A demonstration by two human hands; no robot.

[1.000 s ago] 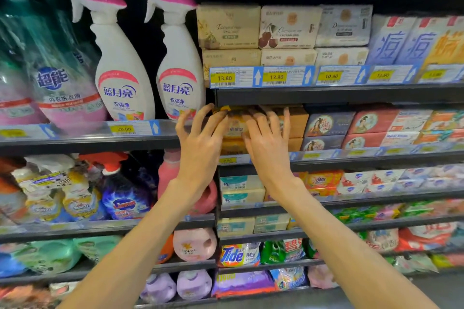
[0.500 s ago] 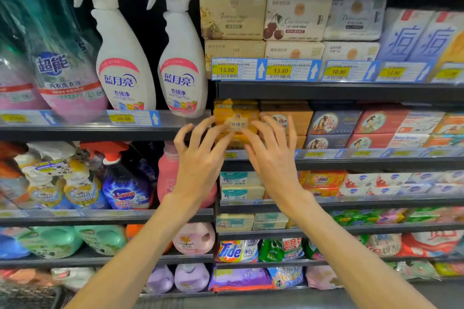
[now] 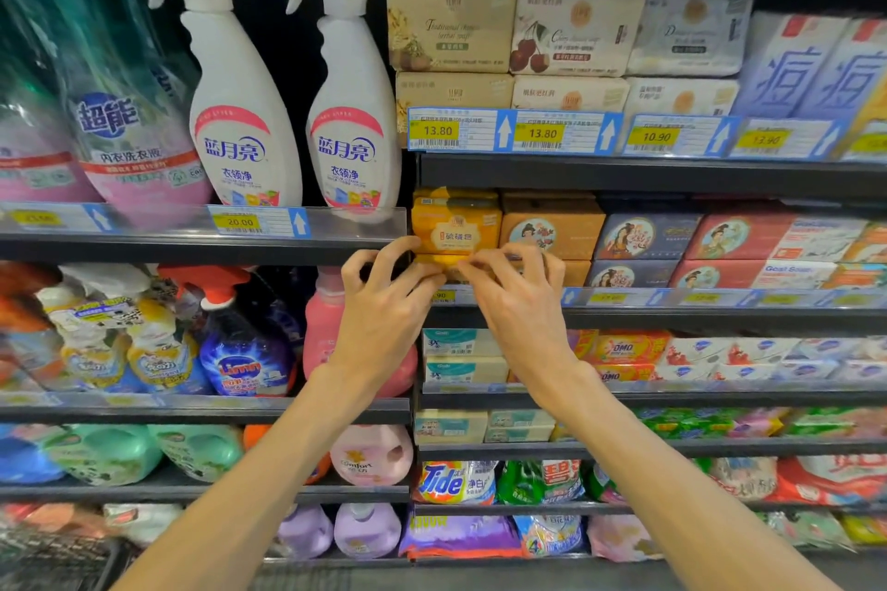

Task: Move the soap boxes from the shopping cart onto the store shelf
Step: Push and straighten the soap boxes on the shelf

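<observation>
At the far left, above and well left of the fingers, blurred refill pouches (image 3: 110,130) lean on a higher shelf, and two white spray bottles with pink triggers (image 3: 240,120) stand just right of them. Below those, left of the fingers and lower, sit smaller spray bottles (image 3: 240,350) and a pink bottle (image 3: 326,326), the last partly hidden behind the left wrist. A corner of the shopping cart (image 3: 53,552) shows at the bottom left, well below both hands.

The left hand (image 3: 384,302) reaches up to the store shelf (image 3: 672,317), its fingers (image 3: 403,254) curled and its fingertips pinching the lower yellow soap box (image 3: 444,262) at its left end. Directly above the fingertips of both hands sits a second yellow soap box (image 3: 456,226), stacked on the one being held and just beside the shelf's left upright. The right hand (image 3: 518,302) mirrors the left: its fingers (image 3: 523,259) are bent and grip the same lower box from the right end, so both hands meet at its front edge. Whether that box rests fully on the shelf I cannot tell, as the fingers cover it.

Just right of the right fingers stand orange-brown soap boxes (image 3: 552,230), then dark blue ones (image 3: 643,240) and red ones (image 3: 739,238). Above the fingers, on the next shelf up, beige wrapped soaps (image 3: 451,29) sit over yellow price tags (image 3: 504,132).
</observation>
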